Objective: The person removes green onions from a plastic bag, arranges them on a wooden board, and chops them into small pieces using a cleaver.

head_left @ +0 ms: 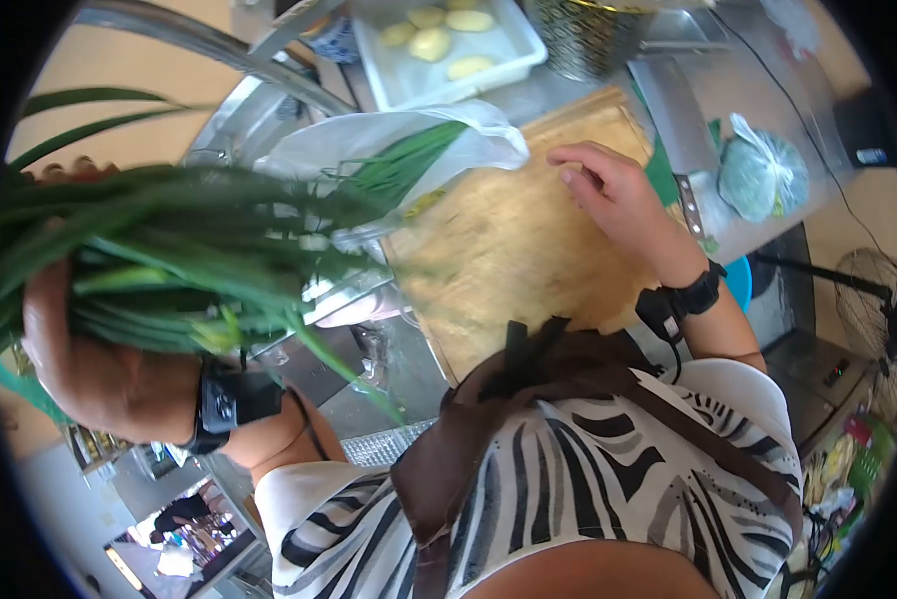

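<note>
A bunch of scallions [169, 270] is gripped in the left hand [79, 369] at 9 o'clock, while the right hand [618, 195], loosely curled and empty, rests on the board [508, 260], where the bunch probably needs laying down next.

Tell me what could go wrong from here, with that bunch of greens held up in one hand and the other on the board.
1. The green onions hang loose from the left hand; its grip covers only one end, so stalks may slip out.
2. The cleaver lies beside the cutting board, close to the right hand; a careless reach could meet the blade.
3. The plastic bag drapes over the board's corner and could catch on the greens.
</note>
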The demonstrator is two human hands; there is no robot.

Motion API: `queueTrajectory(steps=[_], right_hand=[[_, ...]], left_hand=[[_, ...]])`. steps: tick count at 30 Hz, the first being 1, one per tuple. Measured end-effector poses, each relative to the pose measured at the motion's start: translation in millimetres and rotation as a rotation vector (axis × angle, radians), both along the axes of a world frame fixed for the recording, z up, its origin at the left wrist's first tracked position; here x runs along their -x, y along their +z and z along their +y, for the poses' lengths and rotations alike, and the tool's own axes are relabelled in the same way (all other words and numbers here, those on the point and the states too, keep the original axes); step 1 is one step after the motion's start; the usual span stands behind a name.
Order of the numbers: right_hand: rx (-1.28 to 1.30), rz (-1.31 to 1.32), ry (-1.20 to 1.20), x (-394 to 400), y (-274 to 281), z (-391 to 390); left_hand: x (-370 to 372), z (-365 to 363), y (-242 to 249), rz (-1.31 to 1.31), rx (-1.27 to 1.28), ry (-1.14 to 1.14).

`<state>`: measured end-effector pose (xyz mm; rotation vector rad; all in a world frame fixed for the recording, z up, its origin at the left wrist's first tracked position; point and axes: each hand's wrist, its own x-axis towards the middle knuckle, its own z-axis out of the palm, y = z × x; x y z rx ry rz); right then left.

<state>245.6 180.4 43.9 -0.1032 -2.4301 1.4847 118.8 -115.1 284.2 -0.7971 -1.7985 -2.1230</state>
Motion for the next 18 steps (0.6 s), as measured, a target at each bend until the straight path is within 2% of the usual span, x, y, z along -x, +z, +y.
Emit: queueTrajectory(steps=[2,3,4,5,6,7,10,12,14,16,18], right_hand=[[-0.090,-0.035,-0.038,-11,-6,11],[-0.089,-0.047,-0.051,-18,-10,15],[-0.038,-0.089,-0.131,-23,-13,18],[0.013,-0.130,-0.208,-28,-18,21],[0.016,-0.134,-0.211,-32,-26,26],[0.073,-0.111,-0.206,-37,-38,34],[0.127,-0.154,-0.265,-50,-74,46],[0.118,-0.214,-0.325,-58,-78,51],[-0.297,-0.503,-0.373,-68,-70,56],[-0.304,-0.485,-0.423,-84,-81,66],[-0.316,-0.456,-0.451,-91,-80,69]], left_hand=[[-23,23,-18,-0.014,0.239,0.067],[-33,33,-33,-0.031,0.324,-0.101],[-48,48,-31,-0.216,0.793,0.025],[-44,62,-54,-0.199,0.885,-0.234],[-43,83,-82,0.002,1.082,-0.392],[-50,100,-115,-0.083,1.161,-0.498],[-61,145,-231,-0.130,1.427,-0.520],[-65,150,-294,-0.155,1.496,-0.527],[-71,154,-326,0.129,1.480,-0.326],[-79,149,-318,0.075,1.518,-0.381],[-79,133,-305,0.158,1.276,-0.395]])
